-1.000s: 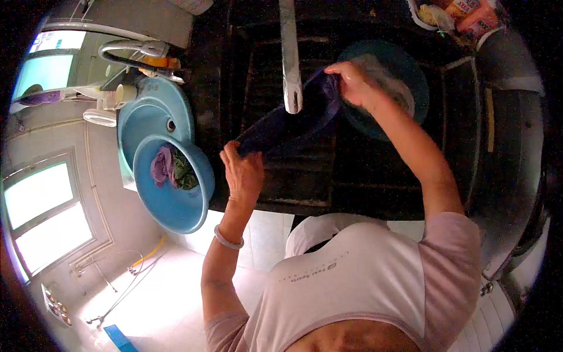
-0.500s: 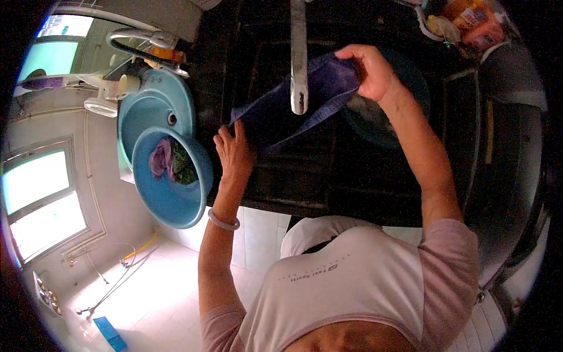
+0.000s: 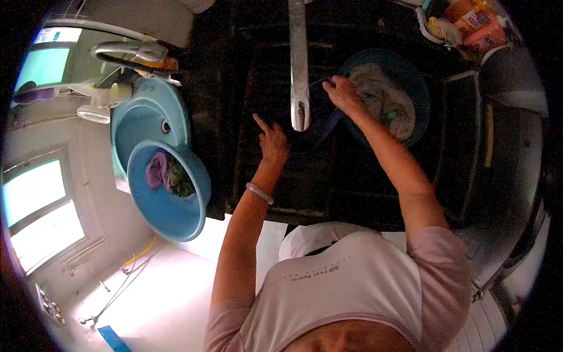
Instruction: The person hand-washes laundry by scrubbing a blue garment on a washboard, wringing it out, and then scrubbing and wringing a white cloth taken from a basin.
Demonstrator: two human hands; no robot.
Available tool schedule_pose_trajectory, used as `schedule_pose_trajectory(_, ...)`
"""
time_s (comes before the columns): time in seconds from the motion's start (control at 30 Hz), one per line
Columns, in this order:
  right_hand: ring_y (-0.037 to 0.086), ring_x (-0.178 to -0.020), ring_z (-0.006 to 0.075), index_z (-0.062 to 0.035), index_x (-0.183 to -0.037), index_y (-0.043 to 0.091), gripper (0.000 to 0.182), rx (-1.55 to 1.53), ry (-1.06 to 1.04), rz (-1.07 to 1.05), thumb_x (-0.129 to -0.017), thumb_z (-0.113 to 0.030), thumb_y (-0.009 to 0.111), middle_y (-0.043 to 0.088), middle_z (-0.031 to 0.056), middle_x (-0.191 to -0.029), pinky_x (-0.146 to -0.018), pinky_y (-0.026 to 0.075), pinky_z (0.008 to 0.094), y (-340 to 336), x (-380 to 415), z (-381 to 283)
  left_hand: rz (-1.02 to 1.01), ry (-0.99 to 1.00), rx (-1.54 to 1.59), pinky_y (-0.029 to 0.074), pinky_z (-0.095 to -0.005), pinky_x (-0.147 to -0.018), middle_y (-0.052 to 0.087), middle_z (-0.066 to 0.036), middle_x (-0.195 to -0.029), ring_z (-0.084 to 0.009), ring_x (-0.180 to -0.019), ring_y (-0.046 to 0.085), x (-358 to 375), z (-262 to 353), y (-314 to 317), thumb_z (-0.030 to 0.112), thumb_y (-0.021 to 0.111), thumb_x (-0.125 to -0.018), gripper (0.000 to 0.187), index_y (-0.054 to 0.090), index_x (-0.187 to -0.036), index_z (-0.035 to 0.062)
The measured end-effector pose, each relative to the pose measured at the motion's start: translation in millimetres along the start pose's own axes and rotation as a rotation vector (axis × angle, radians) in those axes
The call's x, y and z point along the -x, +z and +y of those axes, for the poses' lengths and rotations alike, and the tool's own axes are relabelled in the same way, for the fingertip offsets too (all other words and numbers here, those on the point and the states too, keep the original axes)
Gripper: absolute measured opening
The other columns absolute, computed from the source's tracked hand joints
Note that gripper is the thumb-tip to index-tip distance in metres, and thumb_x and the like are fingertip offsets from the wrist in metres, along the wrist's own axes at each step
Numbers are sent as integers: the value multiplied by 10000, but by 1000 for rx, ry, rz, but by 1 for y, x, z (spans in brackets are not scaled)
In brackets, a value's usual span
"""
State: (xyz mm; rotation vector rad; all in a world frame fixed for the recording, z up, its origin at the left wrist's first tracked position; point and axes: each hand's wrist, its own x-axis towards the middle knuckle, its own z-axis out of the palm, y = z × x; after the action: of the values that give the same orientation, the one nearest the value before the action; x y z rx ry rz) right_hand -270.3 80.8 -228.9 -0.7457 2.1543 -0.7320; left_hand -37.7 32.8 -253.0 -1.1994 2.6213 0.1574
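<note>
rinse | our right hand (image 3: 343, 94) pinches purple cloth (image 3: 328, 120) beneath tap (image 3: 299, 64) | left hand (image 3: 272, 144) open, empty | we should spread it flat

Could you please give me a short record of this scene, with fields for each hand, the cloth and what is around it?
Setting: dark sink with a metal tap over it.
Left hand: open, fingers spread, above the sink, holding nothing.
Right hand: in a pinching grip on the dark blue cloth, beside the tap's spout.
Cloth: hangs bunched below the right hand.
Dark basin: in the sink to the right, with pale laundry in it.
Blue basin: left of the sink, holding purple and green cloths.
</note>
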Motion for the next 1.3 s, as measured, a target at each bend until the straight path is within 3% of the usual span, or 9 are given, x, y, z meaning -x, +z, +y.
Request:
schedule_pose_trajectory(0.17, 442, -1041, 359, 33, -1074, 494, 475, 727, -466, 328, -696, -210, 648, 466, 197, -1123, -870, 381, 453, 25, 4, 23, 347, 214, 7, 432, -396, -710, 421, -173, -1111, -328, -885, 451, -2, 21, -20, 156, 543, -769, 304, 522, -1045, 30)
schedule_pose_trajectory(0.27, 416, -1046, 334, 10, -1102, 482, 541, 582, -698, 34, -629, -167, 674, 423, 171, -1167, -865, 371, 450, 44, 14, 39, 177, 205, 332, 417, -403, -742, 435, -157, -992, -327, -880, 443, -18, 14, 23, 170, 553, -765, 286, 537, -1014, 29)
schedule_pose_trajectory(0.5, 393, -1082, 381, -73, -1118, 519, 542, 309, -490, -121, -618, -221, 666, 429, 190, -1153, -904, 370, 493, 58, -1, 83, 387, 220, 627, 422, -353, -758, 488, -138, -947, -290, -876, 492, -21, -24, -11, 169, 552, -821, 229, 537, -986, 11)
schedule_pose_trajectory(0.6, 383, -1104, 378, -54, -1156, 499, 575, 380, -444, -140, -647, -254, 677, 448, 176, -1159, -949, 331, 480, 50, 13, 78, 232, -228, 1401, 351, -225, -670, 435, 26, -805, -77, -744, 387, 4, -24, -89, 221, 479, -905, 208, 511, -965, 25)
schedule_pose_trajectory(0.7, 389, -1123, 344, -45, -1161, 502, 560, 582, -507, -151, -680, -282, 666, 459, 165, -1179, -947, 351, 437, 45, 24, 51, 345, -164, 1332, 332, -220, -636, 410, 33, -780, -66, -709, 356, 14, -18, -121, 221, 465, -912, 201, 498, -953, 27)
schedule_pose_trajectory(0.9, 544, -814, 224, -9, -839, 616, 240, -472, -267, 108, -650, -158, 619, 581, 99, -850, -814, 411, 343, -35, 45, 16, 446, -119, 1113, 355, -241, -632, 427, -4, -755, -89, -698, 371, 32, -36, -120, 179, 449, -914, 158, 494, -941, 31)
schedule_pose_trajectory(1.03, 492, -702, 144, -10, -707, 558, 151, -495, -607, 173, -643, -146, 559, 542, 43, -762, -657, 379, 277, -63, 48, -2, 430, -52, 995, 379, -248, -659, 465, -10, -766, -102, -714, 402, 55, -33, -99, 169, 448, -911, 154, 503, -917, 25)
schedule_pose_trajectory(1.17, 500, -720, 155, -9, -730, 578, 175, -526, -311, -109, -661, -169, 595, 556, 61, -778, -669, 388, 282, -43, 21, -8, 347, -304, 1510, 406, -270, -690, 506, -26, -784, -122, -752, 466, 35, -49, -129, 176, 463, -906, 169, 518, -924, 17)
schedule_pose_trajectory(1.3, 546, -798, 210, -17, -746, 583, 188, -313, -159, -179, -667, -180, 635, 581, 91, -805, -726, 429, 323, -27, -1, -20, 555, -158, 856, 432, -367, -751, 565, -133, -914, -239, -843, 536, -20, -72, -96, 210, 438, -916, 262, 521, -1033, -9)
